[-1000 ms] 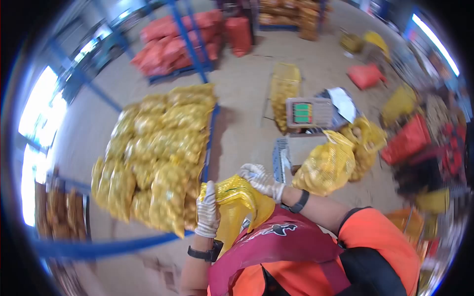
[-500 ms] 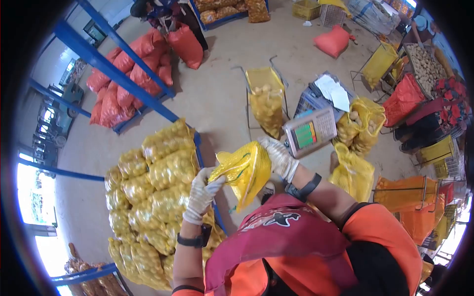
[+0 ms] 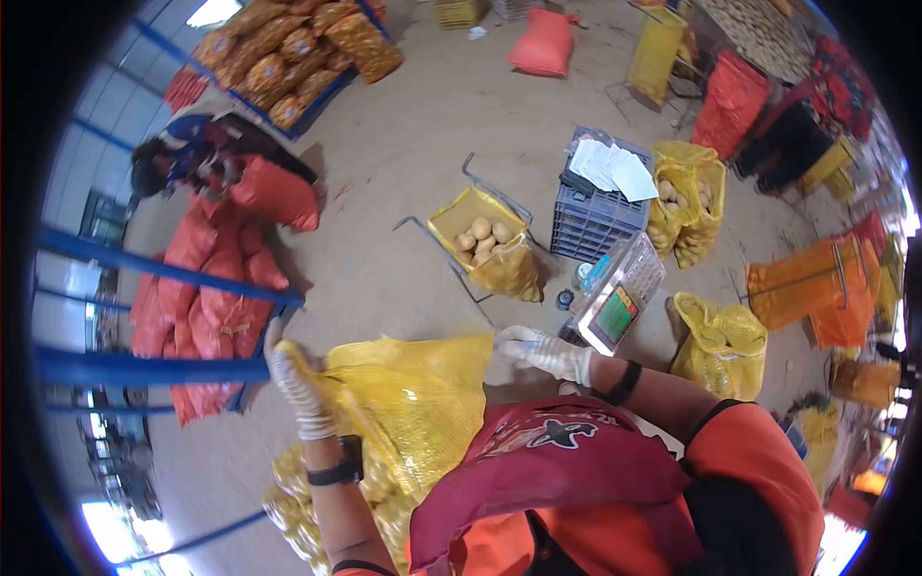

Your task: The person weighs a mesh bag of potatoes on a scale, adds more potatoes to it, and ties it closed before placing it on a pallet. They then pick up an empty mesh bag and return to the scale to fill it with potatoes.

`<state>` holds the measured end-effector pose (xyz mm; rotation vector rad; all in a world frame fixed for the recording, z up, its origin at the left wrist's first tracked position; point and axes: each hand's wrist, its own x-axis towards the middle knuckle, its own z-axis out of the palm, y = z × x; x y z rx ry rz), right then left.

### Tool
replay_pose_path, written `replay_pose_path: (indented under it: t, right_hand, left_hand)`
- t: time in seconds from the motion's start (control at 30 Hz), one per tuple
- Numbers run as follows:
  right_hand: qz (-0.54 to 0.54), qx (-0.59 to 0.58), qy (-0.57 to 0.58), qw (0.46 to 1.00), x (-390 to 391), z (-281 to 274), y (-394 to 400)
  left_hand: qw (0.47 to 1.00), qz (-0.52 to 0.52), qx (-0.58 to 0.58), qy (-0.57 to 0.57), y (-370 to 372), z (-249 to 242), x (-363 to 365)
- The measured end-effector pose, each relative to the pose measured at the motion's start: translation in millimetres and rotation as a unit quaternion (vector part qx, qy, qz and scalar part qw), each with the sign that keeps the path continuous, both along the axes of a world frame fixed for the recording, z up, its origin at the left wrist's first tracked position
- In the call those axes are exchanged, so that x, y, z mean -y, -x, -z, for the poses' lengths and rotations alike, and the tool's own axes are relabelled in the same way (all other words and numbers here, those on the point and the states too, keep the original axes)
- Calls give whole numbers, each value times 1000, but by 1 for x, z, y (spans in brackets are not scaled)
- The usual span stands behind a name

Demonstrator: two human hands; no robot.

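Observation:
An unfilled yellow mesh bag (image 3: pixel 418 408) is stretched out wide in front of my apron. My left hand (image 3: pixel 300 394), in a white striped glove, grips its left edge. At its upper right corner is my right hand (image 3: pixel 540 353), also gloved, fingers closed at the bag's edge. Just beyond, a yellow mesh bag of potatoes (image 3: pixel 499 267) hangs on a metal stand (image 3: pixel 459 274). A scale (image 3: pixel 619 293) with a green display stands beyond my right hand.
Papers (image 3: pixel 615 171) lie on a dark plastic crate (image 3: pixel 586 226). Yellow bags of potatoes (image 3: pixel 696 226) stand right of it. Blue rails (image 3: pixel 154 367) cross the left side. A co-worker (image 3: pixel 211 158) bends over red sacks (image 3: pixel 216 288). Stacked yellow bags (image 3: pixel 298 499) lie below my left arm.
The yellow mesh bag, bunched up before, is now spread wide. My hands have moved apart, the left one outward to the left. My view has turned, shifting the surroundings.

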<state>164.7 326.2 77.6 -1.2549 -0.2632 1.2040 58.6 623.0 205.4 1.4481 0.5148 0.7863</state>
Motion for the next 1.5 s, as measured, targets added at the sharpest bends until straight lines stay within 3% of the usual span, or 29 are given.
replay_pose_path:
  t: [0.07, 0.13, 0.2, 0.23, 0.27, 0.33, 0.37, 0.4, 0.43, 0.47, 0.5, 0.53, 0.57, 0.63, 0.67, 0.73, 0.77, 0.83, 0.9, 1.0, 1.07, 1.1, 1.17, 1.2, 1.33, 1.4, 1.43, 1.47, 1.5]
  right_hand:
    - [58, 55, 24, 997, -27, 3, -11]
    - [112, 324, -42, 939, -88, 8, -18]
    - [153, 346, -66, 923, -160, -12, -29]
    - [172, 373, -99, 906, -189, -18, -39]
    - [196, 368, -78, 906, -207, 2, -49]
    - [211, 58, -51, 974, -232, 71, -57]
    - [134, 172, -17, 976, -234, 94, -56]
    - [46, 280, 19, 959, -222, 108, -51]
    - [-82, 327, 153, 929, -205, 104, -43]
    - [-140, 356, 193, 904, -185, 135, -21]
    - [-212, 292, 270, 893, -150, 188, 16]
    - [-307, 215, 480, 793, -137, 139, 14]
    - [-244, 176, 561, 771, -110, 131, 33]
    - [-222, 91, 637, 732, -64, 118, 71]
    - [-236, 40, 643, 728, -62, 82, 65]
    - [-214, -27, 644, 734, -57, 68, 72]
    - [-184, -59, 638, 745, -59, 66, 69]
    - [11, -83, 604, 793, -68, 86, 65]
    - [207, 97, 511, 828, -83, 142, 62]
    - [337, 49, 465, 818, -112, 165, -27]
    - [402, -17, 432, 807, -118, 150, -89]
    - [334, -35, 418, 844, -117, 135, -115]
    - [265, -48, 394, 878, -112, 138, -142]
    - [268, -34, 397, 877, -117, 151, -147]
    - [260, -12, 398, 880, -120, 161, -141]
    - [268, 12, 387, 882, -110, 164, -147]
    - [266, 3, 409, 873, -103, 174, -150]
    - [261, -6, 429, 864, -100, 185, -148]
    - [268, -13, 425, 864, -106, 200, -136]
  left_hand:
    - [996, 63, 20, 67, -35, 0, -48]
    - [985, 147, -45, 79, -84, 15, -36]
    - [956, 252, -146, 31, -112, 91, -49]
    - [931, 296, -162, 140, -133, 104, -50]
    - [890, 329, -185, 254, -149, 112, -53]
    - [832, 390, -270, 288, -166, 116, -96]
    - [784, 433, -329, 298, -179, 119, -125]
    - [791, 531, -302, -39, -181, 160, -166]
    - [783, 540, -307, -32, -190, 179, -186]
    - [759, 531, -301, -227, -197, 193, -203]
    - [706, 506, -272, -415, -208, 212, -217]
    - [651, 518, -287, -475, -227, 253, -232]
    - [592, 523, -300, -534, -248, 284, -237]
    - [717, 412, -313, -467, -298, 260, -182]
    - [712, 418, -311, -472, -320, 280, -175]
    - [635, 591, -445, -222, -351, 336, -168]
    - [627, 596, -445, -231, -356, 324, -160]
    - [560, 541, -616, -118, -365, 287, -140]
    - [562, 536, -601, -190, -363, 289, -142]
    - [583, 482, -537, -372, -357, 320, -154]
    - [425, 541, -493, -533, -367, 346, -171]
    - [414, 537, -494, -544, -374, 327, -159]
    - [252, 550, -568, -558, -382, 279, -116]
    - [330, 490, -672, -447, -387, 276, -110]
    - [297, 403, -787, -361, -402, 253, -79]
    - [30, 563, -680, -469, -414, 239, -67]
    - [28, 562, -678, -472, -419, 259, -88]
    - [-88, 679, -556, -471, -421, 292, -127]
    - [-208, 764, -411, -451, -426, 265, -106]
